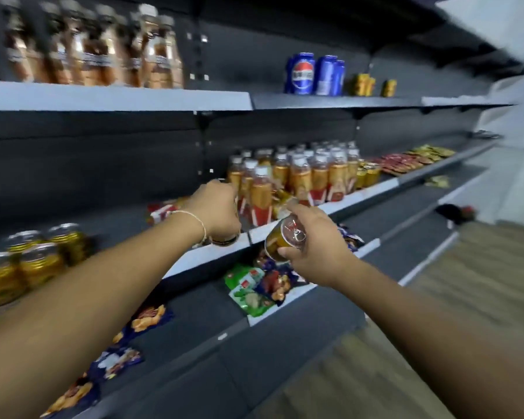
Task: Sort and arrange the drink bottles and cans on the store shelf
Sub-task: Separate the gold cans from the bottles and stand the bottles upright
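Right hand [312, 249] closed round a gold drink can [285, 237], held off the shelf in front of the middle shelf edge [360, 195]; can tilted, pull-tab top facing camera, long axis running away and down-left. Left hand [217, 210] curled at the near-left corner of the orange bottle cluster [300, 176], over something hidden; grip state unreadable. Matching gold cans grouped far left on same shelf [28, 261], well apart from the held can, nearer left arm; two more just right of the bottles [368, 173]. Lower shelf: snack packets [254, 288] only. Likely next: righting can upright before placing.
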Demonstrator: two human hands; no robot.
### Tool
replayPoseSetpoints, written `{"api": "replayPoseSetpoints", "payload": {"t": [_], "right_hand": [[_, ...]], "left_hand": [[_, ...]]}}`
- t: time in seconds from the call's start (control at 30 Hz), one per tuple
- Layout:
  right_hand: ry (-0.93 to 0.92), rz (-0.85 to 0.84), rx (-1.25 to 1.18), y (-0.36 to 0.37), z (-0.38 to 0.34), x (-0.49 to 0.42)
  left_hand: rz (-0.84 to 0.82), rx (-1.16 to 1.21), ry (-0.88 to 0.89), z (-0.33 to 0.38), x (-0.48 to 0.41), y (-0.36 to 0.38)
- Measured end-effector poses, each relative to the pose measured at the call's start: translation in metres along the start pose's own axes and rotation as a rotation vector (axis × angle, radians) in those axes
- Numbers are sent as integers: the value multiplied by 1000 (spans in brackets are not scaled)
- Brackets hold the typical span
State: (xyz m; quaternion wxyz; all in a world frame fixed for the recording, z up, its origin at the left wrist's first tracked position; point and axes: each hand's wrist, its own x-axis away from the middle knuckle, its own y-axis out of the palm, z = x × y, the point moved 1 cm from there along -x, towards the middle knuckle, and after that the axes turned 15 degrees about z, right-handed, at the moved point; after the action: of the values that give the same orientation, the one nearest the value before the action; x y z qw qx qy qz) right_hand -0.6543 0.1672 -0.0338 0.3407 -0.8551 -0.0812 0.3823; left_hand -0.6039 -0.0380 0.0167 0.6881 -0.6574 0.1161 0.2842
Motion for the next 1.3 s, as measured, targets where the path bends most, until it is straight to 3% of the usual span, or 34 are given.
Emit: {"api": "replayPoseSetpoints", "payload": {"t": [0.43, 0.7, 0.97, 1.3], "right_hand": [[352, 172, 325, -117, 191, 29], [453, 38, 459, -146, 307, -27], [544, 57, 475, -168, 401, -93], [508, 106, 382, -154, 512, -172]], "left_hand": [[-141, 296, 346, 230, -91, 141], [-306, 295, 489, 331, -183, 238], [-349, 352, 522, 395, -274, 308], [-291, 310, 488, 423, -360, 365]]}}
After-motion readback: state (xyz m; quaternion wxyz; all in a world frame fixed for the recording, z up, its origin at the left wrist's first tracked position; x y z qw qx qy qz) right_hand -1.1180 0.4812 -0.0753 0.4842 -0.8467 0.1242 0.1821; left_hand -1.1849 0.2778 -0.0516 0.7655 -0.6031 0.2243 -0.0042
